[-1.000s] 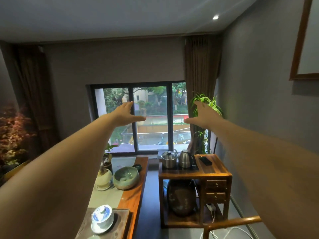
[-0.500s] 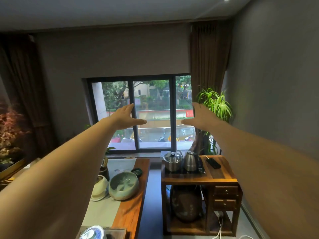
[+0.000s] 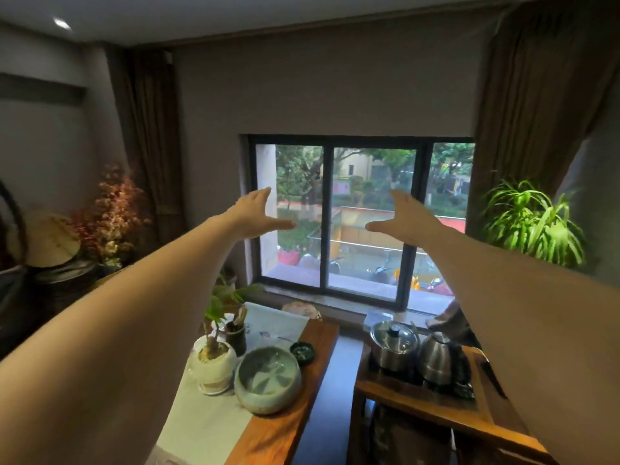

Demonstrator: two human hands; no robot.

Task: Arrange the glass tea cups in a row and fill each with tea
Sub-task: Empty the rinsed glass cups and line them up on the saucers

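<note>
No legible text, label, brand or number anywhere in view. Only a red panel (image 3: 338, 193) outside, seen through the window (image 3: 362, 223), perhaps bearing writing but far too small and blurred to read.

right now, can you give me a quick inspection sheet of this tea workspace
surface: wooden tea table with a pale runner; side cabinet to its right
job's things: no glass tea cups seen; steel pot and kettle on the cabinet
clutter: green bowl, potted plant, small dark dish
hands: left hand and right hand raised open toward the window, holding nothing
cables: nothing seen
surroundings: curtains, leafy plant, red foliage
</note>
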